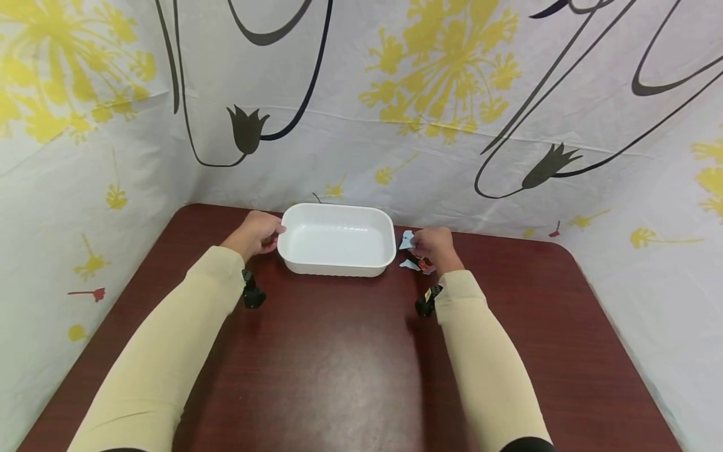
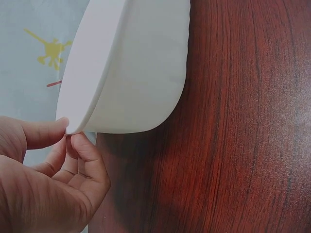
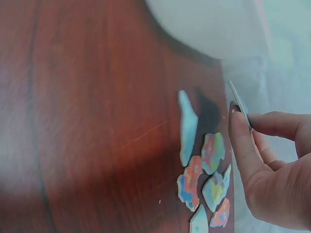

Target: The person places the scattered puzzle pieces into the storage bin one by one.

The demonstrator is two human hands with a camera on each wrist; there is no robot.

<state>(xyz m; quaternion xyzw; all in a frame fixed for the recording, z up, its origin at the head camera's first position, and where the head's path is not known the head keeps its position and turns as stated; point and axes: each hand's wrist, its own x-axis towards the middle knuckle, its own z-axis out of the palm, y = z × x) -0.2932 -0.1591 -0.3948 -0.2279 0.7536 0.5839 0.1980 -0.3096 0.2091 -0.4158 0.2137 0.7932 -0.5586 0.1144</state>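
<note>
A white rectangular plastic tub (image 1: pixel 336 269) stands at the back of the table. At its left end my left hand (image 1: pixel 257 233) pinches the rim between thumb and fingers, as the left wrist view shows close up. To the right of the tub, my right hand (image 1: pixel 435 246) pinches a thin, flat puzzle piece (image 3: pixel 239 103), seen nearly edge-on and raised over the table's back edge. Below that hand lie several loose puzzle pieces: a long pale blue one (image 3: pixel 188 127), a red and blue one (image 3: pixel 189 184) and others in mixed colours.
The dark red-brown wooden table (image 1: pixel 333 364) has rounded back corners. A white cloth (image 1: pixel 339 150) with yellow and grey flower prints hangs right behind it and along both sides. Black wrist cameras (image 1: pixel 253 290) sit below both hands, close over the tabletop.
</note>
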